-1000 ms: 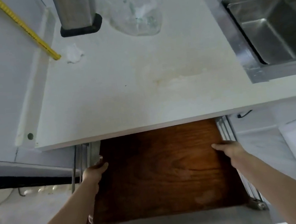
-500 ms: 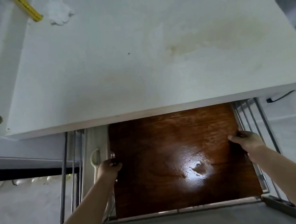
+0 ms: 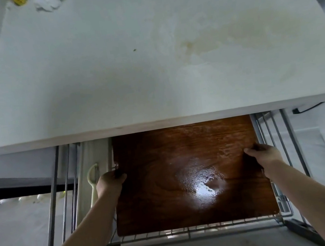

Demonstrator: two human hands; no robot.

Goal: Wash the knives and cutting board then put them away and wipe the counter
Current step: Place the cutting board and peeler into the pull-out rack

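Note:
A dark brown, wet-looking wooden cutting board (image 3: 185, 172) lies flat in a pulled-out wire drawer rack (image 3: 194, 230) under the white counter (image 3: 127, 64). Its far part is hidden beneath the counter edge. My left hand (image 3: 110, 181) grips the board's left edge, and my right hand (image 3: 264, 156) grips its right edge, fingers curled over the rim. A yellowish stain (image 3: 249, 32) marks the counter at the right. No knives are in view.
A pale peeler (image 3: 93, 183) lies in the rack's left side beside my left hand. A crumpled white tissue (image 3: 48, 1) and a yellow tape measure end (image 3: 17, 0) sit at the counter's far left. Metal rack rails run down both sides.
The board has sunk lower and flatter into the wire rack, with both hands still on its edges. The view has tilted down and closer, so the sink has left the frame.

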